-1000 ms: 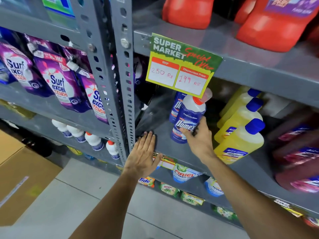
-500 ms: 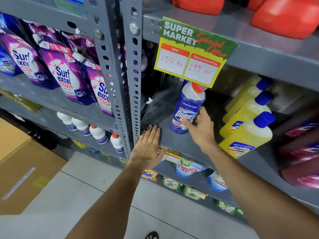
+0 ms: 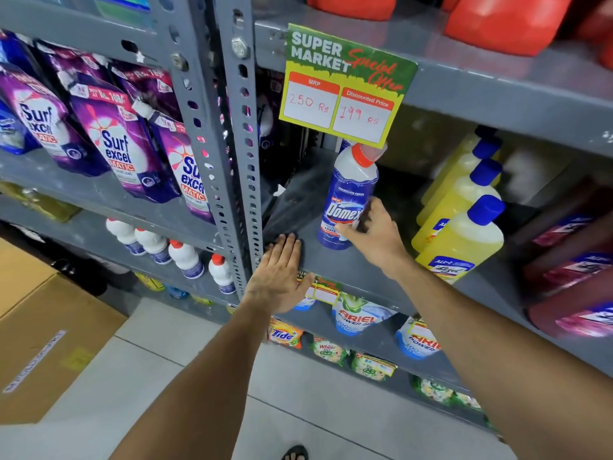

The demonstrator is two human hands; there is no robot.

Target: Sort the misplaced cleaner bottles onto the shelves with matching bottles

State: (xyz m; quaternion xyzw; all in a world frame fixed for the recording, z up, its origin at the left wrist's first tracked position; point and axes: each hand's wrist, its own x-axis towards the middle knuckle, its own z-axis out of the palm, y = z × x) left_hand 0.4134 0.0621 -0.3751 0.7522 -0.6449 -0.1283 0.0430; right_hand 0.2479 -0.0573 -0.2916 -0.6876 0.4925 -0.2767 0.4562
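A blue Domex bottle with a white neck and red cap stands upright on the grey middle shelf, just under a price sign. My right hand wraps its lower right side, fingers on the label. My left hand lies flat on the shelf's front edge, left of the bottle, holding nothing. To the right on the same shelf, three yellow cleaner bottles with blue caps lean in a row. Several white bottles with red caps stand on a lower shelf in the left bay.
A green-yellow price sign hangs from the shelf above. Purple Surf Excel pouches fill the left bay. Dark red bottles sit at far right, red jugs on top, Ariel pouches below. A cardboard box stands on the floor.
The Domex bottle went from tilted in my right hand to standing upright on the shelf. My left hand stayed flat on the shelf edge.
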